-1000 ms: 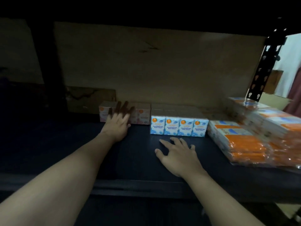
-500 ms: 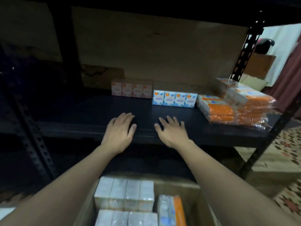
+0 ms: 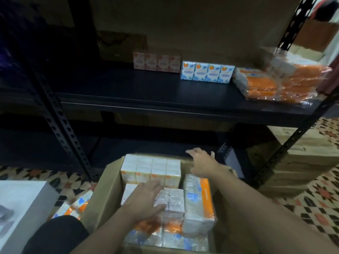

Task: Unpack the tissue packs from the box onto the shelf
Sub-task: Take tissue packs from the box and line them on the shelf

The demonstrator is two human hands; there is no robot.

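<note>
An open cardboard box sits on the floor below the black shelf, full of wrapped tissue packs. My left hand lies flat, fingers apart, on a white pack in the box's middle. My right hand hovers open over the box's far right corner, beside an upright orange-and-white pack. A block of white packs fills the box's far side. On the shelf stand a pink row of packs, a blue row of packs and orange bundles.
Perforated black shelf posts stand at the left and right. Stacked cardboard cartons sit on the patterned floor at the right. Loose packs and a white box lie left of the cardboard box.
Both hands have come off the shelf and dropped down to the box on the floor. My view has tilted down with them, and the box now fills the lower middle.
</note>
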